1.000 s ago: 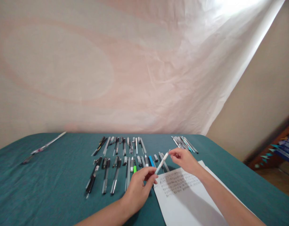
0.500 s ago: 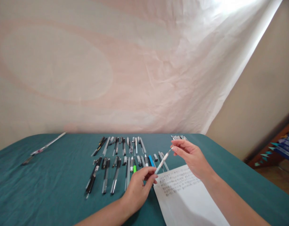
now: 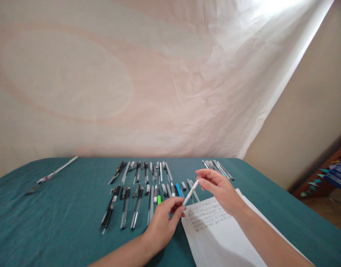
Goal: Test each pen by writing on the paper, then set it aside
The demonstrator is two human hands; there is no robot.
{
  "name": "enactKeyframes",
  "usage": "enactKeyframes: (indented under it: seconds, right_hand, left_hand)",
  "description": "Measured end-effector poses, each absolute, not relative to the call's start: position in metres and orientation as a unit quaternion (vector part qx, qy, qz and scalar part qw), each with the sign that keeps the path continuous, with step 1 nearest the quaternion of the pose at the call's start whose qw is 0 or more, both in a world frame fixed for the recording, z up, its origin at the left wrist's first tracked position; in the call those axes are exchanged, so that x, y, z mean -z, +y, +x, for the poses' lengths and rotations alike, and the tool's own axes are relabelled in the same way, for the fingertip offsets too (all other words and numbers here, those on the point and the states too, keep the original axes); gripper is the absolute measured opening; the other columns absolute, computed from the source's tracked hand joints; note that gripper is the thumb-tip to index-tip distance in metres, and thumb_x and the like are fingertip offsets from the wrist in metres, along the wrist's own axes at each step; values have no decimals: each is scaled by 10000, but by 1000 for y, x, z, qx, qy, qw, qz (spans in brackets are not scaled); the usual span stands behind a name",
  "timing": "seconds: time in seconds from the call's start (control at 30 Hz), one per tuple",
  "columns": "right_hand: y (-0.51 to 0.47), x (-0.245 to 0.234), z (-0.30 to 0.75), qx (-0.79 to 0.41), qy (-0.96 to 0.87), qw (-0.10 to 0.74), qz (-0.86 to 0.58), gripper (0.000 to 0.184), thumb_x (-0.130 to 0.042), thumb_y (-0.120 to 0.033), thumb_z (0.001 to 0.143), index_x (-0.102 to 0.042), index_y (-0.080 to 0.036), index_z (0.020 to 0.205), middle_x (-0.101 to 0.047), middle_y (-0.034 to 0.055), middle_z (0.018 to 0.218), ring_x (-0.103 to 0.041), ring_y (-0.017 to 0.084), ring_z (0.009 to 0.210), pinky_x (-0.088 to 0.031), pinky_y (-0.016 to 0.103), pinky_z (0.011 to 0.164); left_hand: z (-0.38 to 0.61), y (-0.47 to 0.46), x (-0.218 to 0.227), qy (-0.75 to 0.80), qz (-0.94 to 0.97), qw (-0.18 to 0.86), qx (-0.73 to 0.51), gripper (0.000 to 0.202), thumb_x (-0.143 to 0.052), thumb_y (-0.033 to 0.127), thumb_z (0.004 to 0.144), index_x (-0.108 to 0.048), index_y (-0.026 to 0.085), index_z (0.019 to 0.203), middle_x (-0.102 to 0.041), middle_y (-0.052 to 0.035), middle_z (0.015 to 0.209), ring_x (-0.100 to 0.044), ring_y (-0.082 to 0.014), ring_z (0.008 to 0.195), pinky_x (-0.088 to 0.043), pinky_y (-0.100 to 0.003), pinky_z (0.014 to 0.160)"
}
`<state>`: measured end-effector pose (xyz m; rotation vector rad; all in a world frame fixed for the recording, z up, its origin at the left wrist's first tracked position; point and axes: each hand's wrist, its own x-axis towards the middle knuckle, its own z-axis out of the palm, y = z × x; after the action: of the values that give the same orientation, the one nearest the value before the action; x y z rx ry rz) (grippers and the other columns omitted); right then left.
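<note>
A slim white and pale-blue pen slants up to the right above the table. My left hand is closed in a pinch around its lower end. At the upper end, the fingertips of my right hand are closed on the pen's tip, and whatever small part lies between them is mostly hidden. White paper sheets with rows of handwriting lie below both hands, partly covered by my right forearm. Just beyond my left hand are a green-ended pen and a blue pen cap.
Two rows of pens, barrels and caps, among them a black pen, spread across the green tablecloth. A bundle of thin refills lies at the back right. Far left is a long, thin clear wrapper. A pale curtain hangs behind.
My right hand has moved left and slightly down along the pen, closing the gap where a thin, dark tip showed. More of the refill bundle shows. My left hand has stayed put.
</note>
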<state>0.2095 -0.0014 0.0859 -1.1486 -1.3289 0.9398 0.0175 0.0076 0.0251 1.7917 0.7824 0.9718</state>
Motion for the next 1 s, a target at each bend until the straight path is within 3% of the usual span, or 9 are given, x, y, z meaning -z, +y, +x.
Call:
enactKeyframes:
  seconds: [0.37,0.53,0.83,1.0]
  right_hand:
    - [-6,-92,212,-416,-559,517,-497,292,-649,-314,752,-644,-221,1028,-629,12,861,-535,109,740,-432,237,676]
    - [-5,-90,215,-422,-565,497,-506,320,-639,-353,749,-659,-206,1033,-608,4,729,-514,119,686,-426,269,679]
    - [-4,-82,212,-432,-548,507,-506,290,-677,-388,703,-689,-175,900,-556,7,676,-454,122,633,-369,266,595]
    - [-3,-74,206,-429,-526,548,-489,214,-695,-363,697,-592,-175,681,-495,-32,633,-411,86,573,-342,229,553]
  left_hand:
    - [18,8,-23,312,737,452,-393,150,-490,238,844,-587,164,930,-634,-44,823,-617,-159,727,-478,-253,693]
    - [17,7,-24,308,743,448,-390,147,-489,227,841,-598,176,925,-641,-36,818,-613,-158,729,-475,-249,689]
    - [16,3,-20,286,741,453,-405,162,-489,168,828,-606,183,939,-639,-16,806,-606,-141,712,-477,-235,694]
    - [16,1,-19,277,746,454,-401,175,-490,151,825,-616,179,942,-643,-13,806,-599,-131,705,-473,-220,686]
